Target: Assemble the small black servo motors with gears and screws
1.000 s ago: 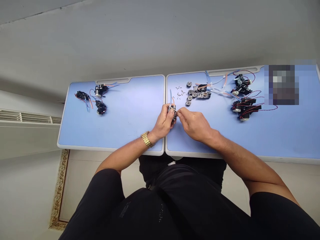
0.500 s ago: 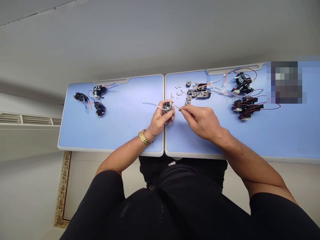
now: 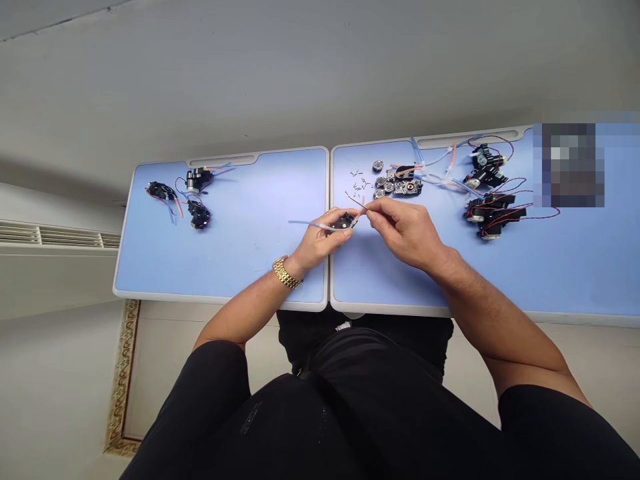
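My left hand is closed around a small black pump housing, just above the seam between the two table halves. A pale blue tube runs out of the housing to the left, and a short orange tube stands out at its right side. Pinched between the thumb and fingers of my right hand is a thin metal tool. Its tip points up and left, above the housing and near the loose screws. Whether it is a screwdriver or tweezers I cannot tell.
Round metal-and-black rollers and opened black housings lie beyond my right hand. Motor units with red wires sit farther right. Several black units with tubes rest on the left table half.
My left hand has turned the housing so that its open face shows more. The tool in my right hand has come away from the housing, its tip now angled up toward the screws.
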A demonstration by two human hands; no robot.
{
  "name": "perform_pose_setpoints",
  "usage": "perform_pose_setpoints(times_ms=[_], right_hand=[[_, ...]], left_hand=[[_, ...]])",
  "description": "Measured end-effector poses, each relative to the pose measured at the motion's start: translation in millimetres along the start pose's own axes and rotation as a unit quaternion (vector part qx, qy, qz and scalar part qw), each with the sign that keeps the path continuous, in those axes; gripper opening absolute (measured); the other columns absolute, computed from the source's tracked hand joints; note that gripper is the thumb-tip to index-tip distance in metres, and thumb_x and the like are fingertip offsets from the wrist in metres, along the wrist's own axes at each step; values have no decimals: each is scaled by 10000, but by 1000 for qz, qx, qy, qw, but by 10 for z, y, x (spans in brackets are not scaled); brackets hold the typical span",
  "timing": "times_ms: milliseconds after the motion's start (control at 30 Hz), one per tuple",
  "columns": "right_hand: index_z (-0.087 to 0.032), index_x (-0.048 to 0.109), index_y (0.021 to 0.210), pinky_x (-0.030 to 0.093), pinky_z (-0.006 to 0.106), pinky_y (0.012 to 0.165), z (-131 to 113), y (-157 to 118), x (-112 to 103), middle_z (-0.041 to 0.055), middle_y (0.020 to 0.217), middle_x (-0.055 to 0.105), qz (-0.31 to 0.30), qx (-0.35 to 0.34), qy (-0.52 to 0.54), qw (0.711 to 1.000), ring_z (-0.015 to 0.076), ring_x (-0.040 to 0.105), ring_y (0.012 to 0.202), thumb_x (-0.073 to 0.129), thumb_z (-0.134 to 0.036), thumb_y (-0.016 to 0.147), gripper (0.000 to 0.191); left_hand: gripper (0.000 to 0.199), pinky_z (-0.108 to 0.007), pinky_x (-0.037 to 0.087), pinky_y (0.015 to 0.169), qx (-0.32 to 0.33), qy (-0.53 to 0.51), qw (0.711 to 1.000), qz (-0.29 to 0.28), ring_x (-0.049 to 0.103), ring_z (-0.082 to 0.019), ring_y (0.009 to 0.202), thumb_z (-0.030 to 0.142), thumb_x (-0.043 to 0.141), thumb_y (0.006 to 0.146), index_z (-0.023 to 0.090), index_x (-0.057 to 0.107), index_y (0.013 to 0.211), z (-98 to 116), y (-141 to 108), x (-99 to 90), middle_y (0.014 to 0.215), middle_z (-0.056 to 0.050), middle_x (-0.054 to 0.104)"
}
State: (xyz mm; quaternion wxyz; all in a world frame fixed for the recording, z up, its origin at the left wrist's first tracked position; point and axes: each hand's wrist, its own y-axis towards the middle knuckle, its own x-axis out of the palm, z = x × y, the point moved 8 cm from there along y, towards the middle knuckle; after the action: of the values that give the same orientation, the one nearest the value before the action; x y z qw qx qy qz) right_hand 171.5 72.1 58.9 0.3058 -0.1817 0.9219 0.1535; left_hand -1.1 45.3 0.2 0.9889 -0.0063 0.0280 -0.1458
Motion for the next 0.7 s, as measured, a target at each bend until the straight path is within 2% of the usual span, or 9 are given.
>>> perform_pose_setpoints(times_ms=[67,167,267,367,500,600,700], right_hand=[[-205,776,1104,432,307,712,12,6,-6,2,773,675,-6,-2,10,1000,163,533,664,579,-409,1065,286],[-200,785,1217,393,299,670,48,6,65,-52,682,583,-56,5,35,998,145,468,611,647,-448,1026,342],[-223,801,1082,342,298,643,91,1,147,-75,619,508,-100,22,57,993,135,430,598,666,-439,1012,264],[-222,784,950,315,299,630,93,6,158,-79,606,485,-103,29,94,990,124,407,597,690,-425,995,228],[-216,746,891,302,296,602,61,12,125,-89,593,470,-91,26,143,985,109,373,575,727,-411,977,214],[-221,721,867,302,295,582,87,14,92,-89,582,469,-62,39,159,985,104,354,555,752,-413,963,217],[-225,713,850,310,296,574,137,3,63,-75,585,483,-4,60,149,987,110,369,560,761,-408,950,214]], left_hand=[[532,-251,310,473,-44,-68,996,-42,436,-105,554,583,742,978,197,719,1343,-34,12,28,717,27,515],[494,-239,240,456,-78,-113,988,-77,384,-91,520,574,785,948,196,703,1255,-52,18,35,655,53,474],[480,-223,229,446,-84,-143,983,-75,384,-79,498,551,848,905,239,606,1177,-74,28,1,679,66,510],[507,-224,345,472,-67,-140,986,-60,488,-93,538,544,874,898,245,561,1160,-89,44,-41,744,47,582],[479,-277,593,671,-7,-93,996,-16,677,-142,790,568,856,934,194,673,1171,-44,74,-124,994,-56,713],[501,-315,665,808,39,-64,997,-1,720,-174,963,536,856,949,205,710,1296,-31,94,-143,1226,-109,728],[645,-365,682,943,92,-41,995,-4,726,-221,1147,466,912,903,271,654,1461,-54,106,-108,1414,-122,677]])
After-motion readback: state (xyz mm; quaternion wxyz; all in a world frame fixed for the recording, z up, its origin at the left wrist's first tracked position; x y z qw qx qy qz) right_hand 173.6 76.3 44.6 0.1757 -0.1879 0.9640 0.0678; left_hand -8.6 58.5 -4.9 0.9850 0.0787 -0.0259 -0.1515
